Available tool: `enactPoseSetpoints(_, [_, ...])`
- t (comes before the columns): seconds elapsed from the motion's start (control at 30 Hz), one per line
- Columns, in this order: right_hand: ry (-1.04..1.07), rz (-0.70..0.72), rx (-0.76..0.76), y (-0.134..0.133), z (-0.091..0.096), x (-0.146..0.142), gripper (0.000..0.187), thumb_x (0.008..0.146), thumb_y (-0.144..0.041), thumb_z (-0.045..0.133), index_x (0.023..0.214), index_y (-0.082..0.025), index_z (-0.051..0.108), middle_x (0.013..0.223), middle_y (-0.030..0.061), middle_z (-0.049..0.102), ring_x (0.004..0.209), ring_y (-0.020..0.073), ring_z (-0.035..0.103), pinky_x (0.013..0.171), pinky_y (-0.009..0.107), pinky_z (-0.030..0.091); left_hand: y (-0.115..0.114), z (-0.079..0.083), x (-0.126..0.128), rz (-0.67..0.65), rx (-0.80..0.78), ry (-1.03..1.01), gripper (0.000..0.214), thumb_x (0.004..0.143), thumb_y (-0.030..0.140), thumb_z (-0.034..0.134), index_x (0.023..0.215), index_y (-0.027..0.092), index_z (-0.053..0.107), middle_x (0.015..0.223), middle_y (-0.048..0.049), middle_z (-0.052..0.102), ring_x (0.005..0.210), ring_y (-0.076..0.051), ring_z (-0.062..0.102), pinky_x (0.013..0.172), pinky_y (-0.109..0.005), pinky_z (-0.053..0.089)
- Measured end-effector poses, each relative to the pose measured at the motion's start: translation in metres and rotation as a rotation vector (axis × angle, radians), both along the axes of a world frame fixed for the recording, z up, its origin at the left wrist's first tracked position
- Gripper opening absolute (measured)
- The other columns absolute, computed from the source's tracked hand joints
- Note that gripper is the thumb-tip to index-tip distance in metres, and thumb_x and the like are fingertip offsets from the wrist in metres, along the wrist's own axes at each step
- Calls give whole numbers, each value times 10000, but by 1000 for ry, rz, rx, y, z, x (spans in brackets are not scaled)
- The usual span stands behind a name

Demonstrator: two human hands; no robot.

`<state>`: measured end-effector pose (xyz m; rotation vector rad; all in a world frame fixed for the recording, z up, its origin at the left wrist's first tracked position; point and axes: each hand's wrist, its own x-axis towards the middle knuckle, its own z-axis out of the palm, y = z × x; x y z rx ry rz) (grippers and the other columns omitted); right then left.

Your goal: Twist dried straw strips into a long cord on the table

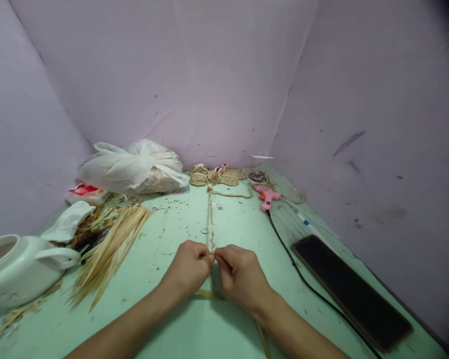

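A thin braided straw cord (211,219) runs straight from a knot at the back of the green table to my fingers. My left hand (190,267) pinches its near end from the left. From the right, my right hand (243,274) pinches the same end, fingertips almost touching the left ones. Loose straw strands (209,295) show below the hands, partly hidden by them. Left of my hands lies a bundle of flat dry straw strips (114,249).
A white ceramic pot (22,269) lies at left, near a tied white plastic bag (134,167). Coiled braids (228,177) sit by the back wall. To the right are a pink glue gun (267,196), its black cord (295,264) and a dark phone-like slab (349,291).
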<state>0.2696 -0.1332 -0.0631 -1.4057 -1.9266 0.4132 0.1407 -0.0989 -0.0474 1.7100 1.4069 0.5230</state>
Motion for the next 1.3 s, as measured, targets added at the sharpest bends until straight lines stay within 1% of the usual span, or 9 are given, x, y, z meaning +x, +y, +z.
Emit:
enactPoseSetpoints(0.2, [-213,-195,7,-13,9,-2,187,713,-170,469,568,-161,587,584,30,528,460,83,414,461,225,232,-4,-11,1,45,-151,-174,181,564,219,439,418,169,343,414,54,251,435,-60,221,422,-217,158])
enactPoseSetpoints(0.43, [-388,-104,249,-28,3,-11,130,655,-98,466,583,-139,566,509,28,534,387,89,387,435,263,158,-9,-6,7,162,-403,-411,178,506,154,432,383,174,305,337,71,218,359,-40,163,395,-218,97])
enactPoseSetpoints(0.63, [-501,-44,410,-33,-9,-19,211,587,-32,446,704,-109,604,555,63,576,411,126,459,416,272,166,-8,-6,5,62,-272,-353,188,554,232,489,406,144,416,385,50,316,411,-50,263,419,-205,188])
enactPoseSetpoints(0.83, [-220,162,80,-35,14,-9,142,690,-236,533,593,-165,608,555,48,602,455,119,488,433,249,266,-6,-6,2,40,-336,-375,136,508,188,494,410,149,407,374,58,322,397,-45,260,407,-201,183])
enactPoseSetpoints(0.97, [298,-162,-29,-15,31,10,199,746,-299,488,653,-167,605,629,50,617,600,143,538,586,259,381,-4,3,-1,19,-428,-401,106,515,189,504,443,146,438,363,62,326,362,-40,250,394,-201,157])
enactPoseSetpoints(1.03, [561,-229,-306,-3,28,13,193,736,-308,475,729,-154,591,710,57,620,631,147,548,594,261,402,-3,5,-3,-4,-443,-397,122,534,199,515,455,145,438,363,65,323,354,-36,239,394,-200,146])
enactPoseSetpoints(1.1, [764,-138,-606,6,20,11,177,700,-282,480,760,-141,569,686,42,595,562,123,522,536,243,394,-2,5,-4,-17,-436,-386,140,545,202,520,459,147,424,366,70,308,355,-30,215,397,-199,128])
enactPoseSetpoints(1.2, [791,-16,-816,9,7,2,132,679,-247,459,701,-148,543,482,-38,458,406,70,368,420,201,289,-1,3,-5,-48,-440,-399,133,549,201,507,470,150,413,379,73,295,364,-30,200,401,-202,112])
enactPoseSetpoints(1.3, [650,-48,-693,8,-1,-3,136,660,-236,470,575,-145,523,431,-57,369,410,55,289,418,195,225,0,2,-6,-84,-436,-376,144,542,203,492,454,158,387,371,80,253,367,-30,169,405,-208,100])
